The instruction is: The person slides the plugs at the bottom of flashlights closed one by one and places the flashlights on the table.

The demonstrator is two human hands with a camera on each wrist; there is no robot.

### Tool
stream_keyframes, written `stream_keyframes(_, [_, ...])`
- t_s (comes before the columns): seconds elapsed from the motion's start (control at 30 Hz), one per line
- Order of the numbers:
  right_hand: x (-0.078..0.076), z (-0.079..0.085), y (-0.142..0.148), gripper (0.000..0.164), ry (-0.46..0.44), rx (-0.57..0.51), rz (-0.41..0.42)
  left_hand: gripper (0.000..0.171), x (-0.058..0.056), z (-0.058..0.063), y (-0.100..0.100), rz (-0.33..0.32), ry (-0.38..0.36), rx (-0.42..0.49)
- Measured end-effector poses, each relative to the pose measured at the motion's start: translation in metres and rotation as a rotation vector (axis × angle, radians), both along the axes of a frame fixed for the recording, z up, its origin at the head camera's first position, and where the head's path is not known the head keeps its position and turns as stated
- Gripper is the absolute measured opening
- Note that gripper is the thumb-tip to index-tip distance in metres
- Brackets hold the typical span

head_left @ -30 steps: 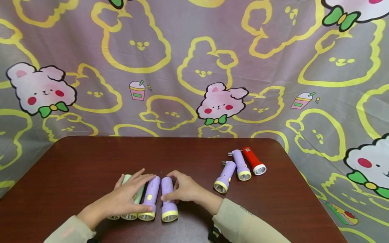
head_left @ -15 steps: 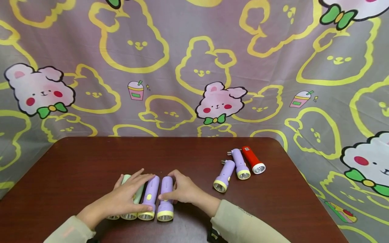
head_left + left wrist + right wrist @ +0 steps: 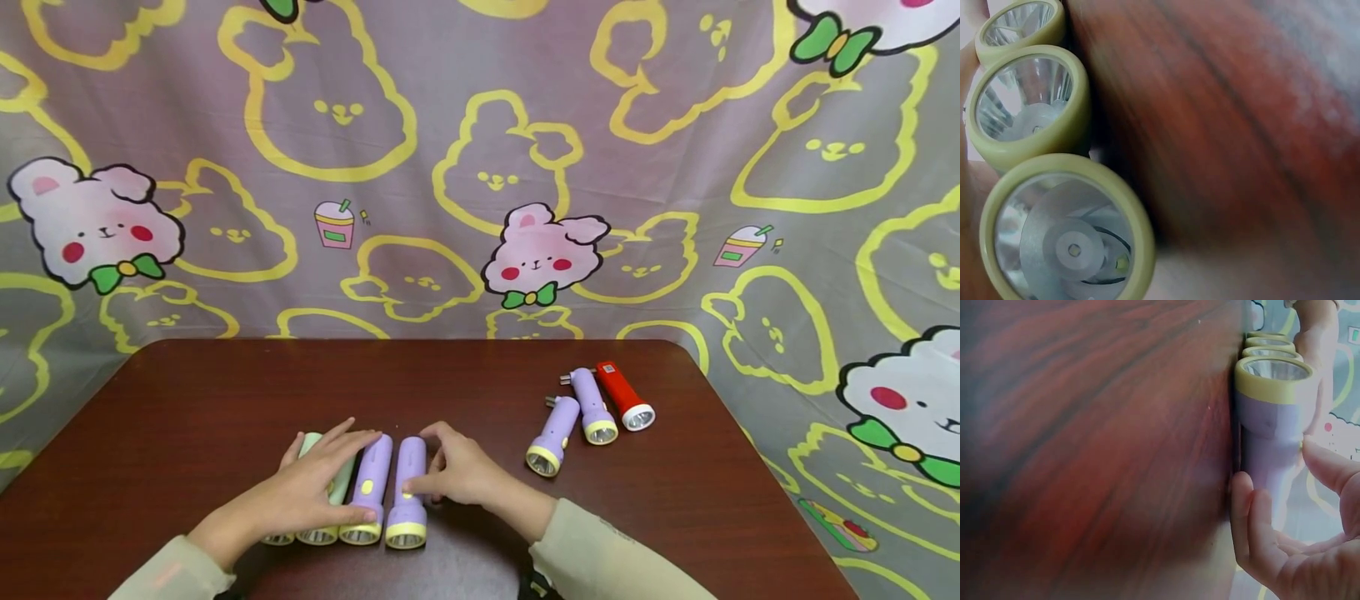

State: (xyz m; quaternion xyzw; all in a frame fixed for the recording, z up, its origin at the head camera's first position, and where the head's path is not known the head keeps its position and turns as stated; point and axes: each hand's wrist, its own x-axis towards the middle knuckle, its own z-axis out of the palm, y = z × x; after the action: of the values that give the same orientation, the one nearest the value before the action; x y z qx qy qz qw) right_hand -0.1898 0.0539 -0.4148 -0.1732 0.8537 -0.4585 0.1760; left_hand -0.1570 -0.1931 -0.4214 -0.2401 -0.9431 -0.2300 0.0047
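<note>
Fingers of the right hand (image 3: 467, 469) are pinching a purple flashlight (image 3: 407, 507) on the near side of the counter (image 3: 480, 383), a bit left of middle. Left hand (image 3: 303, 493) is lying across a green flashlight (image 3: 342, 483) and another purple one (image 3: 377, 462), fingers fairly straight and spread, while a red flashlight (image 3: 622, 393) is just chilling far right.
</note>
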Motion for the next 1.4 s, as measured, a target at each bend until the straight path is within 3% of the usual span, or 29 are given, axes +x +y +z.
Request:
stream_keyframes(0.4, [0.003, 0.012, 0.036, 0.058, 0.074, -0.022, -0.009, 0.096, 0.001, 0.001, -0.001, 0.0, -0.015, 0.001])
stream_keyframes(0.87, [0.009, 0.02, 0.086, 0.047, 0.218, -0.162, -0.063, 0.097, 0.001, -0.001, -0.001, -0.003, -0.02, 0.004])
stream_keyframes(1.03, [0.01, 0.023, 0.101, 0.048, 0.305, -0.125, -0.105, 0.097, 0.002, -0.002, -0.002, -0.002, -0.026, 0.007])
stream_keyframes(1.23, [0.008, 0.02, 0.12, 0.051, 0.469, -0.021, -0.137, 0.097, 0.002, -0.002, -0.002, -0.001, -0.023, 0.009])
stream_keyframes(1.4, [0.002, 0.018, 0.138, 0.054, 0.551, 0.079, -0.156, 0.097, 0.002, -0.002, -0.001, -0.003, -0.019, 0.011])
